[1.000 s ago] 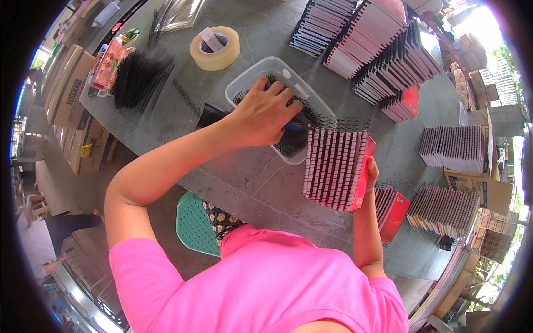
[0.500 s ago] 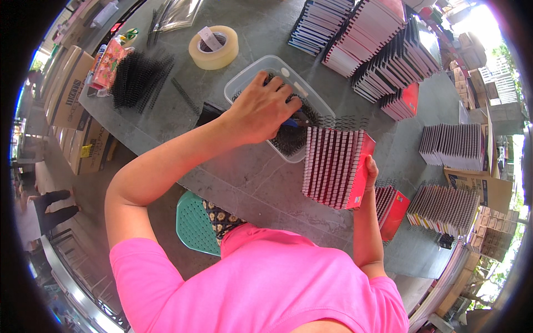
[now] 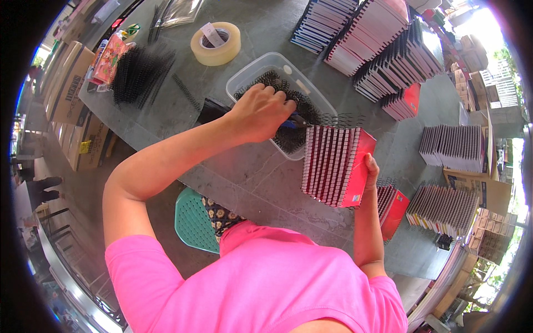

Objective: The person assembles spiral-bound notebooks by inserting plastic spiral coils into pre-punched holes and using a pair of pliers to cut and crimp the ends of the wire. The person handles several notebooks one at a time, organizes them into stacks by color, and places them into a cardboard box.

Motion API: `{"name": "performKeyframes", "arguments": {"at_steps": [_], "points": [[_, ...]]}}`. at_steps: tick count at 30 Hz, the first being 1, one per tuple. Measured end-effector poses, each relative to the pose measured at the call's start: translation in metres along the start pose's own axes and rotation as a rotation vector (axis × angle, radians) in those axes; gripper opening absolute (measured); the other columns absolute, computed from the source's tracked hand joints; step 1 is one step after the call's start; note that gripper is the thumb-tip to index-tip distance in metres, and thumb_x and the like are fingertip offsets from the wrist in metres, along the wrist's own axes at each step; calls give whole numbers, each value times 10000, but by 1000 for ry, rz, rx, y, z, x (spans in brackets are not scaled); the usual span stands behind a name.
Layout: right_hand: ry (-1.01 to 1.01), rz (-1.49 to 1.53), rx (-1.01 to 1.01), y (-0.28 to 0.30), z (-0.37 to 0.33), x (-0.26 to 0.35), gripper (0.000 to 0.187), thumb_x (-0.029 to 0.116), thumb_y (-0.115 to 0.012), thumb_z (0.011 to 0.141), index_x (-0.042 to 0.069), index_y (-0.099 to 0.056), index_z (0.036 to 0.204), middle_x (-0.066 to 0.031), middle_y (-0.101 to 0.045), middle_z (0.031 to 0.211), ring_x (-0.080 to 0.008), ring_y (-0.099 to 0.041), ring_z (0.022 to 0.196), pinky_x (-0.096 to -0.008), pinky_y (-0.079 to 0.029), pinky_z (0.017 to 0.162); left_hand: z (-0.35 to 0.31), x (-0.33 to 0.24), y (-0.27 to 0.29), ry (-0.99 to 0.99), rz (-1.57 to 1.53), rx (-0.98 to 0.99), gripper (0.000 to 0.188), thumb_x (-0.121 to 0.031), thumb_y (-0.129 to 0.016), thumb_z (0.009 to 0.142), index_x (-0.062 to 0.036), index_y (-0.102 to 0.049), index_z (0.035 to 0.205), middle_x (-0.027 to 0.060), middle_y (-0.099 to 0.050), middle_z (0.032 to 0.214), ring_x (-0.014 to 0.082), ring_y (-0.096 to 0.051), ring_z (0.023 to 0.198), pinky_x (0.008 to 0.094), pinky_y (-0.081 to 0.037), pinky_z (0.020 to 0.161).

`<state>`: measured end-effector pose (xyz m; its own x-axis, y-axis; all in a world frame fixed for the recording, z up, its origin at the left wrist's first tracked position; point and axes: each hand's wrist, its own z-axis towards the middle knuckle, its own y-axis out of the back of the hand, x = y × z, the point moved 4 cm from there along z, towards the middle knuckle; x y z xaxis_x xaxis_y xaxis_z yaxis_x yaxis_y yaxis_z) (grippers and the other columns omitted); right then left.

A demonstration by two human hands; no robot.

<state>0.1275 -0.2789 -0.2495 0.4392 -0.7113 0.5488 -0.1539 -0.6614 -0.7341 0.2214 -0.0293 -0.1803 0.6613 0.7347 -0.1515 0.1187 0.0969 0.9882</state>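
Left hand (image 3: pixel 261 114), centre of frame, has curled its fingers tighter since the earlier frame, gripping a blue-handled tool (image 3: pixel 287 124). Red notebook stack (image 3: pixel 332 166) lies just lower right, spines running roughly up-down, held by the nearer right hand (image 3: pixel 371 168).

Tape roll (image 3: pixel 219 59) left of tub (image 3: pixel 242 75), notebooks (image 3: pixel 332 165) right
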Motion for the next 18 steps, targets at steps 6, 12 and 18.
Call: {"name": "performKeyframes", "arguments": {"at_steps": [6, 12, 18], "points": [[-5, -5, 1, 0, 1, 1, 562, 323, -649, 752, -13, -479, 1169, -151, -608, 1044, -270, -616, 894, -413, -507, 794, -7, 5, 23, -126, 59, -276, 476, -135, -728, 555, -106, -558, 999, 53, -519, 927, 230, -487, 966, 380, -361, 854], [-15, 5, 8, 0, 0, 1, 569, 309, -649, 754, -17, -470, 1185, -161, -601, 1064, -280, -611, 913, -418, -503, 808, -1, -5, 17, -163, 42, -230, 477, -137, -729, 564, -112, -558, 1009, 44, -516, 916, 224, -490, 958, 375, -363, 858], [-46, -28, -18, -6, -1, 1, 600, 305, -674, 721, -15, -470, 1187, -162, -597, 1071, -283, -609, 919, -416, -501, 817, 0, -1, 5, -10, -51, 83, 466, -127, -716, 580, -108, -561, 1019, 58, -527, 918, 237, -499, 952, 382, -379, 835]]}}
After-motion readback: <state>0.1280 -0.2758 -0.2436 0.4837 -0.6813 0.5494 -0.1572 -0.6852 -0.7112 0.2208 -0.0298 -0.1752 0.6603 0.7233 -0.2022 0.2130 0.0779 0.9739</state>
